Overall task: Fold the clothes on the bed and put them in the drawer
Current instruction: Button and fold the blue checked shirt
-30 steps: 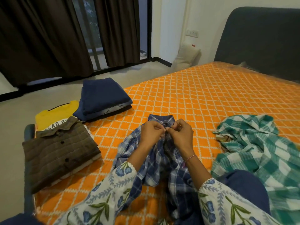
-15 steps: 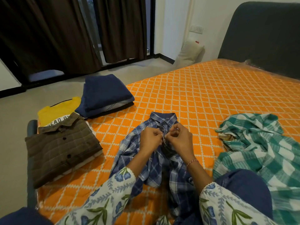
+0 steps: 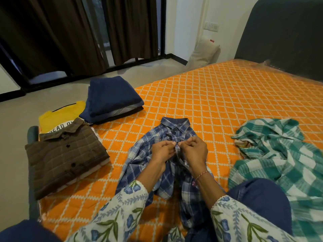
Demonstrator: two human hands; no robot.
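Blue shirt point(image 3: 167, 154) lies collar far, placket running near-to-far between both hands: left hand point(image 3: 161, 152) and right hand point(image 3: 193, 151) fingers pinch its placket edges just below the collar.

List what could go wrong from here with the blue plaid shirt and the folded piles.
Both hands, left hand and right hand, pinch the blue plaid shirt's placket while its lower part lies bunched, so creases may get folded in. The folded brown checked shirt overhangs the orange quilted bed's edge and might slide off.
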